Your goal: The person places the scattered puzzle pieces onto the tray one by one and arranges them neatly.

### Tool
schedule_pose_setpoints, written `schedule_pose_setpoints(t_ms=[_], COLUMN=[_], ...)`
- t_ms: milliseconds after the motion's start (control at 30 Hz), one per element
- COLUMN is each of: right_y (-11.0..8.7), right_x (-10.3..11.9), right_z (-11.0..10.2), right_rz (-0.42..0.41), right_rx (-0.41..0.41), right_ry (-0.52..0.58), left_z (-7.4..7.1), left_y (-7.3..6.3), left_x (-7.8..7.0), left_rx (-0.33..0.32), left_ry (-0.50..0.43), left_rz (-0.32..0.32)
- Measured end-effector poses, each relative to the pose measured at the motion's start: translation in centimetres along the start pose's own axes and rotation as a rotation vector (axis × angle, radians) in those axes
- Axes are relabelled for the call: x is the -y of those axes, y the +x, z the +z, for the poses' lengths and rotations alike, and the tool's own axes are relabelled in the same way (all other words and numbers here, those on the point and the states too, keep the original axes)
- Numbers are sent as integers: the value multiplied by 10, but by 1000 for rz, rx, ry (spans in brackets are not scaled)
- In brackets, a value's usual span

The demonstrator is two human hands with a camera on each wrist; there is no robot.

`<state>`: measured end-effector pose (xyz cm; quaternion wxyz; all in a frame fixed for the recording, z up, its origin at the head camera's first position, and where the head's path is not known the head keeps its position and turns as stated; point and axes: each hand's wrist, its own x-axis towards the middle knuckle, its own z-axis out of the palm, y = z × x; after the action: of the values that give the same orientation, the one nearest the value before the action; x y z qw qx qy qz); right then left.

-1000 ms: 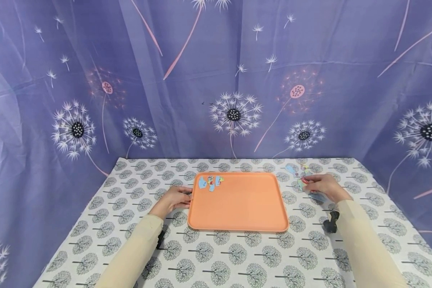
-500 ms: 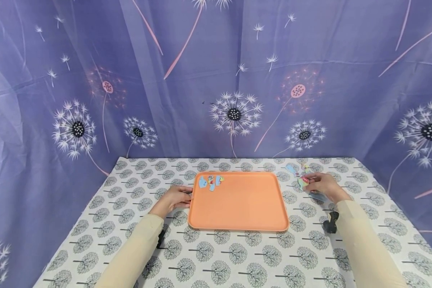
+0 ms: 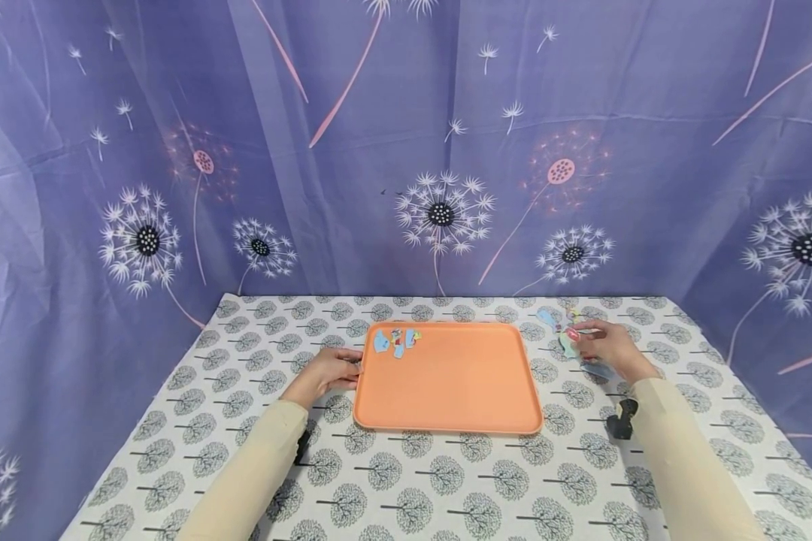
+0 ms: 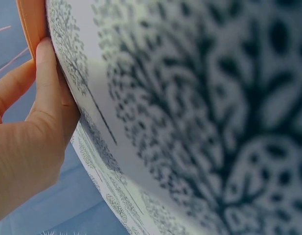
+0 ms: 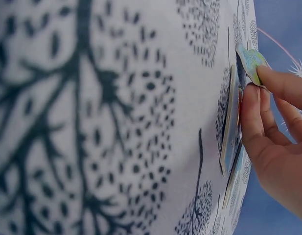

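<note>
An orange tray [image 3: 460, 383] lies on the table, and my left hand [image 3: 326, 376] grips its left rim. In the left wrist view the fingers of that hand [image 4: 31, 132] meet at the tray's edge [image 4: 33, 22]. To the right of the tray, my right hand [image 3: 612, 352] pinches a flat puzzle piece [image 3: 568, 345], green with a red patch. Close up in the right wrist view, the thumb and fingers hold this piece [image 5: 252, 61] tilted, just above other flat pieces [image 5: 230, 127]. Part of it is hidden by the fingers.
Several blue and yellow puzzle pieces [image 3: 398, 349] lie in the tray's far left corner. Beyond the right hand are a light blue piece [image 3: 546, 316] and a yellow one [image 3: 572, 312]; a grey-blue piece [image 3: 597, 370] lies under it. A purple curtain [image 3: 352, 225] hangs behind the table.
The right hand's fingers have shifted slightly and the piece they pinch has turned, showing more of its green and red face. The left hand and tray have stayed in place.
</note>
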<state>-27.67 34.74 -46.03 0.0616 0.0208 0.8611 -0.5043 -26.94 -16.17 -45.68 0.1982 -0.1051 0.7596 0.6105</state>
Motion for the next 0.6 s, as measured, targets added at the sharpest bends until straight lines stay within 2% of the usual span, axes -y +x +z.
schedule_pose_setpoints(t_ms=[300, 500, 600], right_y=[-4, -6, -4], right_x=[9, 23, 30], right_z=[-1, 1, 3], right_rz=[18, 14, 6], right_rx=[1, 8, 18], right_ry=[56, -15, -5], left_z=[1, 1, 1], left_y=[-1, -1, -1], left_x=[1, -1, 0], left_rx=[-2, -6, -7], left_ry=[6, 7, 6], left_rz=[6, 3, 0])
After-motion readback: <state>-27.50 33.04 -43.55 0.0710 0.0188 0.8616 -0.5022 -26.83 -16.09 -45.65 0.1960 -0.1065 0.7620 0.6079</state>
